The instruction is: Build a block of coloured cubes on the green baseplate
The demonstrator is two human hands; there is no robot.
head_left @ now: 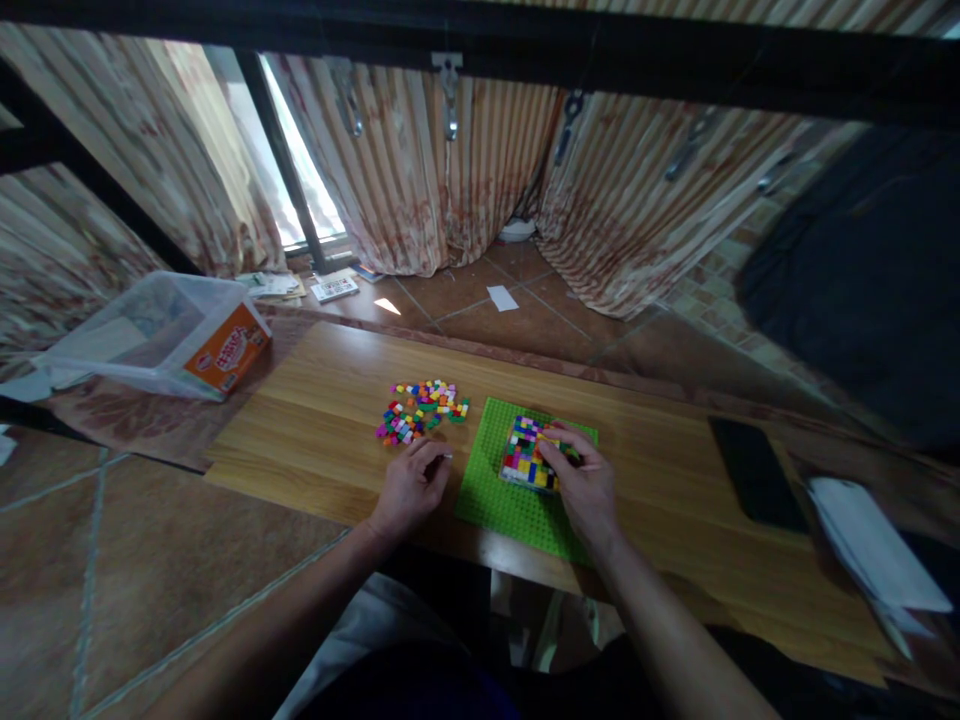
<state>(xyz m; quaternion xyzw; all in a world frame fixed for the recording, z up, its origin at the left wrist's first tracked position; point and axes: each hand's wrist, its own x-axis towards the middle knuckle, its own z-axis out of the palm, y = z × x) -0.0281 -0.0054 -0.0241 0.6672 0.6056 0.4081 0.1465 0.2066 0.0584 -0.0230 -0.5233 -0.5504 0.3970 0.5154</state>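
A green studded baseplate (487, 490) lies on the wooden table. On it sits a rectangular layer of small multicoloured building bricks (525, 465). My right hand (589, 480) reaches over the right side of this layer, thumb and fingers brought together at its top. A brick seems to be between those fingertips, though they largely cover it. Left of the baseplate, my left hand (411, 488) hovers with its fingers curled into a pinch. Something tiny and pale shows at its fingertips, too small to name. Just beyond it lies a pile of loose coloured bricks (424, 408).
A clear plastic bin (157, 330) with an orange label stands beyond the table's left end. To the right are a dark phone-like slab (757, 470) and a white flat object (874, 540). A dark bar (480, 35) crosses above, before patterned curtains (405, 170).
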